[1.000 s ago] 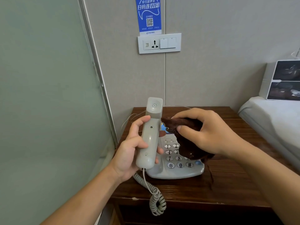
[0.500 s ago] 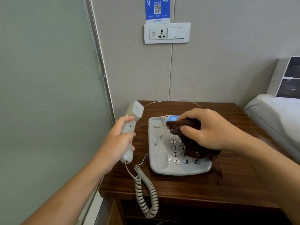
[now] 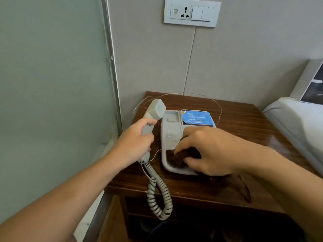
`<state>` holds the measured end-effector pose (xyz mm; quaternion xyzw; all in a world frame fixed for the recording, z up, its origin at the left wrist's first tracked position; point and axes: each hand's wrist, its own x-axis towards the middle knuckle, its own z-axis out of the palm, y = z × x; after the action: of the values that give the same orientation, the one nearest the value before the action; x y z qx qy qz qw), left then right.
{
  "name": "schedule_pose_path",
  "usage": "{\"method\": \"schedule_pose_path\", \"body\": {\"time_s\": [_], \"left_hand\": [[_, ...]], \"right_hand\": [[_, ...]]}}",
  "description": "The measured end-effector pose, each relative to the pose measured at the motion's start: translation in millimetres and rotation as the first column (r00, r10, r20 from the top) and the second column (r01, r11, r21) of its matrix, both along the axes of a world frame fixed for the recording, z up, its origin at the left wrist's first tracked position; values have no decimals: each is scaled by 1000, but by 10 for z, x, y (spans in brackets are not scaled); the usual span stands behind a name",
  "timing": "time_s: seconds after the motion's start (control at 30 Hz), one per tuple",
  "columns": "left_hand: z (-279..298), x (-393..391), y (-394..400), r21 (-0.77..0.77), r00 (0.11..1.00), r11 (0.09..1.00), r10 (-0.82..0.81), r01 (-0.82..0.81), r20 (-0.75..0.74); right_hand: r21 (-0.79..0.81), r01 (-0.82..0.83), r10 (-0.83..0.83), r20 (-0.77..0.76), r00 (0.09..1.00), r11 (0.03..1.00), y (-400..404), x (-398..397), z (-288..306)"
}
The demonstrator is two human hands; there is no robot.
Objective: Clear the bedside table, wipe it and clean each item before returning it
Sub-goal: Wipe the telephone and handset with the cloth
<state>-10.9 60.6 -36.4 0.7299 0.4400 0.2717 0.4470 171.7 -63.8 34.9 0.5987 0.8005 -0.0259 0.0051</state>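
Grey phone base (image 3: 172, 135) under brown cloth (image 3: 176, 158) gripped by right hand (image 3: 208, 151); left hand (image 3: 134, 142) grips handset (image 3: 153, 112)

Pale grey phone (image 3: 172, 137) w/ blue label (image 3: 196, 118), dark brown cloth (image 3: 178, 158), wood-grain table (image 3: 244, 123).

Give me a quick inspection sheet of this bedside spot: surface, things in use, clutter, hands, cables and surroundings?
Surface: dark wooden table, glossy.
Job's things: phone base on the table; handset lifted off it; brown cloth pressed on the base's lower cradle.
Clutter: nothing seen.
Hands: left hand grips the handset; right hand holds the cloth.
Cables: coiled cord hangs over the table's front edge; thin wire loops behind the base.
Surroundings: wall socket panel, frosted glass on the left, bed on the right.
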Motion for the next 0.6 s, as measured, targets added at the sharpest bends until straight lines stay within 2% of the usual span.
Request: {"method": "schedule_pose_path", "body": {"time_s": [0.1, 0.2, 0.27, 0.4, 0.5, 0.6], "left_hand": [[18, -24, -18, 3, 1000, 1000, -11, 11, 16], [47, -30, -42, 4, 1000, 1000, -17, 17, 0], [62, -38, -57, 3, 1000, 1000, -21, 21, 3], [60, -36, -60, 26, 999, 999, -40, 40, -10], [48, -21, -61, 60, 998, 997, -40, 42, -39], [42, -17, -60, 73, 998, 996, -48, 51, -45]], "right_hand": [[57, 45, -47, 43, 998, 997, 71, 30, 41], [-73, -39, 43, 59, 997, 997, 77, -38, 55], [-97, -42, 46, 47, 998, 994, 99, -79, 52], [-78, -18, 17, -11, 1000, 997, 99, -99, -10], [-198, -7, -5, -63, 998, 980, 33, -25, 114], [-111, 58, -80, -197, 977, 992, 31, 7, 125]]}}
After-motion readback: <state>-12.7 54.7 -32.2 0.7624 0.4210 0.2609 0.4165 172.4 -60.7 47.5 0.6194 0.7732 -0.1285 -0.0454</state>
